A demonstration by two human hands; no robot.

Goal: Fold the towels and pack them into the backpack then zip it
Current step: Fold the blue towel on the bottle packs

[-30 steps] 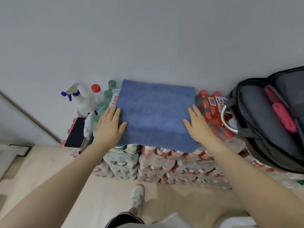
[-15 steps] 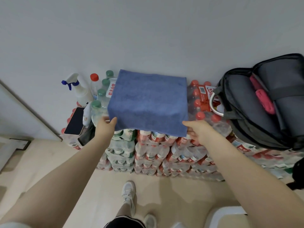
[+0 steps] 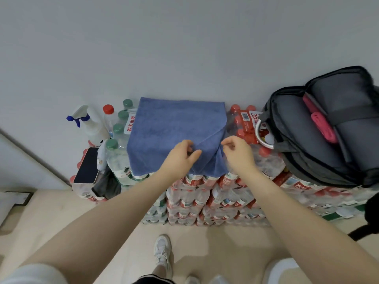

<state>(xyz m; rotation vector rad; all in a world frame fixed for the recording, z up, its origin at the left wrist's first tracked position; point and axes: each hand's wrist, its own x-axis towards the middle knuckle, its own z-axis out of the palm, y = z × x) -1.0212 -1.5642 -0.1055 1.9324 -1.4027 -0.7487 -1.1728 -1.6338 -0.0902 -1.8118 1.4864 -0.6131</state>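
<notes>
A bottle label (image 3: 130, 125) is showing the red characters 农夫山泉 beside the blue towel (image 3: 170, 130), which is lying on stacked packs of bottled water (image 3: 205, 199) against the wall. The open backpack (image 3: 320, 140) is sitting to the right, holding pink items (image 3: 323, 125). The left hand (image 3: 180, 158) and right hand (image 3: 239, 155) are both pinching the towel near its front edge.

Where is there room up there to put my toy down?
Barely any. The blue towel covers the middle of the bottle packs, with both hands on it. Left is crowded with loose bottles, a spray bottle and a phone. The backpack fills the right. Only a bumpy strip of red caps between towel and backpack stays free.
</notes>
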